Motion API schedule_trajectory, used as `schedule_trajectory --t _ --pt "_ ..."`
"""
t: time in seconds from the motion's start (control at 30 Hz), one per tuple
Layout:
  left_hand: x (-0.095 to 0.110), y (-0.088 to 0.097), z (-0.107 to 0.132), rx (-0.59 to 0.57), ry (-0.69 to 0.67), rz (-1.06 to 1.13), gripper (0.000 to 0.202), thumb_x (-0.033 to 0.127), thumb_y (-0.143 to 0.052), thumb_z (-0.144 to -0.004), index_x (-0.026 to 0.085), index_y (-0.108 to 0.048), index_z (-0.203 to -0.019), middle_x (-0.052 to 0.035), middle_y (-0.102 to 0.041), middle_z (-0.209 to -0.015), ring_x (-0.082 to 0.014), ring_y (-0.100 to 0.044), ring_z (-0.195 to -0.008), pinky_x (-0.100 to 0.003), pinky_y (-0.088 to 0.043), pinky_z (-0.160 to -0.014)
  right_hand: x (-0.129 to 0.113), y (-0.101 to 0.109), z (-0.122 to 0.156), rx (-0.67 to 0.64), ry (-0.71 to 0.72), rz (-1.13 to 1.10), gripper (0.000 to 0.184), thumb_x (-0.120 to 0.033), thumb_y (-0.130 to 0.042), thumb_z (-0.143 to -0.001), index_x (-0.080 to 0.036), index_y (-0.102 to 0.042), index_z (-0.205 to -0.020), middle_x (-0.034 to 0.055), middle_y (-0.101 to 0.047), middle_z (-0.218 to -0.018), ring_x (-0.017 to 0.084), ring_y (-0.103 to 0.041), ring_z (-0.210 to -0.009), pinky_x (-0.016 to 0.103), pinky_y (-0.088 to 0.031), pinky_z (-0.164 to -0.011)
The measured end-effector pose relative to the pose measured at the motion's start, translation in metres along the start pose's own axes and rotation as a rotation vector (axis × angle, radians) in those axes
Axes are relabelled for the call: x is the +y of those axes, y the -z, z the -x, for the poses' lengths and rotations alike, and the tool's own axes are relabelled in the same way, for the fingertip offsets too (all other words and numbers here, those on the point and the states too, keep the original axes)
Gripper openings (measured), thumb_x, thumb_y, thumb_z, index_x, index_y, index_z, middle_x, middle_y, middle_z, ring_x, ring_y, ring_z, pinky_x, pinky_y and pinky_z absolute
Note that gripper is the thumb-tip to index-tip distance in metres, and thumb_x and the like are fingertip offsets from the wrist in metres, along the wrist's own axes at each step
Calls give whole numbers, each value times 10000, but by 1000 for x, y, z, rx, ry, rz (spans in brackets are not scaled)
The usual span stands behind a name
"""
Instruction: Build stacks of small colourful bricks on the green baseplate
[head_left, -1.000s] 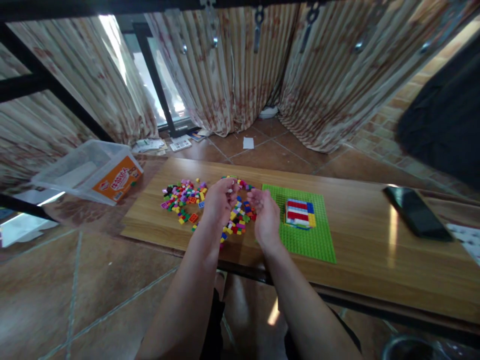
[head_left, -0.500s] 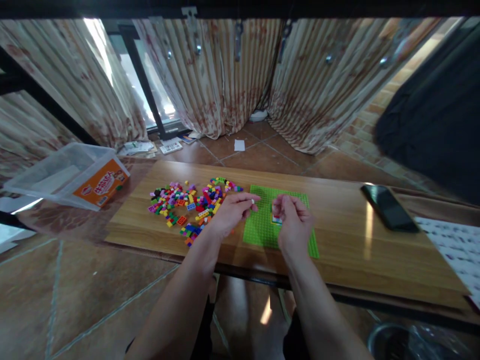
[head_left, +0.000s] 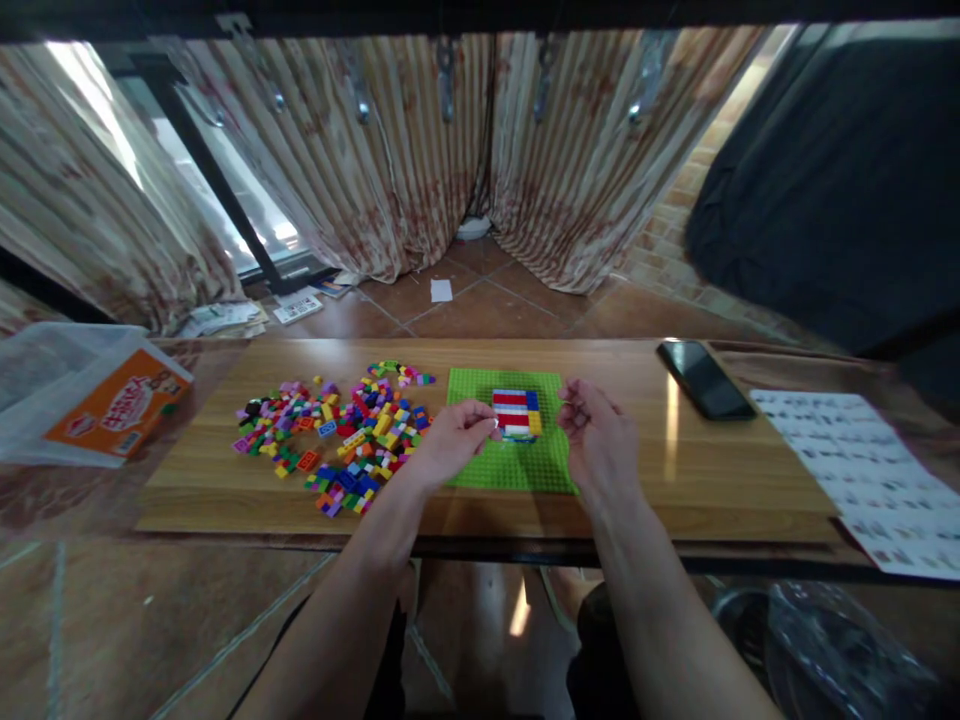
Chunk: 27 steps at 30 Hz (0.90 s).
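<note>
A green baseplate (head_left: 480, 462) lies on the wooden table (head_left: 712, 470). On it stands a small block build (head_left: 514, 411) of red, white, blue and yellow bricks. My left hand (head_left: 450, 445) is pinched on a small white brick right at the build's left edge. My right hand (head_left: 600, 440) hovers just right of the build, fingers curled loosely, nothing visible in it. A pile of loose coloured bricks (head_left: 337, 430) spreads to the left of the plate.
A black phone (head_left: 703, 379) lies at the table's back right. A printed sheet (head_left: 870, 470) covers the right end. A clear plastic box with an orange label (head_left: 90, 405) sits far left. Curtains and tiled floor lie behind; a dark cloth hangs at right.
Both hands left the brick pile and came to the green plate. My left hand brought a small white brick to the build; my right hand drew off to its right side.
</note>
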<state>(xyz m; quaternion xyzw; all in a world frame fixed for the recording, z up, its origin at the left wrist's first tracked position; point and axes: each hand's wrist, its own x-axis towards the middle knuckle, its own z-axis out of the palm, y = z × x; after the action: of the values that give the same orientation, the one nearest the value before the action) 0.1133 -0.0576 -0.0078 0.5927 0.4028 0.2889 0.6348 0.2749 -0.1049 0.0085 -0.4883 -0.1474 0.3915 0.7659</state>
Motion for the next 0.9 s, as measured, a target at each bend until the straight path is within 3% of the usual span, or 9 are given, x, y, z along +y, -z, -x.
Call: schedule_trajectory --t 0.17,0.4,0.9 --pt "1 -1 3 23 -45 -72 86 228 -605 -765 144 -617 -781 24 -596 -623 -69 -441 -512 -198 -325 -511 -6 7 3 -64 -48 52 179 -330 -732 -659 -168 -676 -709 -17 -643 -651 46 -486 -497 183 -380 -466" --pt "-5 -15 4 115 -153 -13 77 209 -624 -743 146 -644 -783 25 -594 -636 -94 -522 -609 -209 -392 -607 -4 6 2 -84 -53 73 178 -339 -729 -657 -177 -670 -700 -19 -637 -645 58 -478 -494 202 -377 -464" --pt "-20 -24 0 266 -95 54 127 184 -665 -674 144 -701 -790 22 -617 -604 -92 -504 -554 -205 -365 -553 6 6 0 -76 -54 103 213 -363 -740 -619 -170 -680 -685 -15 -644 -619 55 -473 -478 194 -360 -453"
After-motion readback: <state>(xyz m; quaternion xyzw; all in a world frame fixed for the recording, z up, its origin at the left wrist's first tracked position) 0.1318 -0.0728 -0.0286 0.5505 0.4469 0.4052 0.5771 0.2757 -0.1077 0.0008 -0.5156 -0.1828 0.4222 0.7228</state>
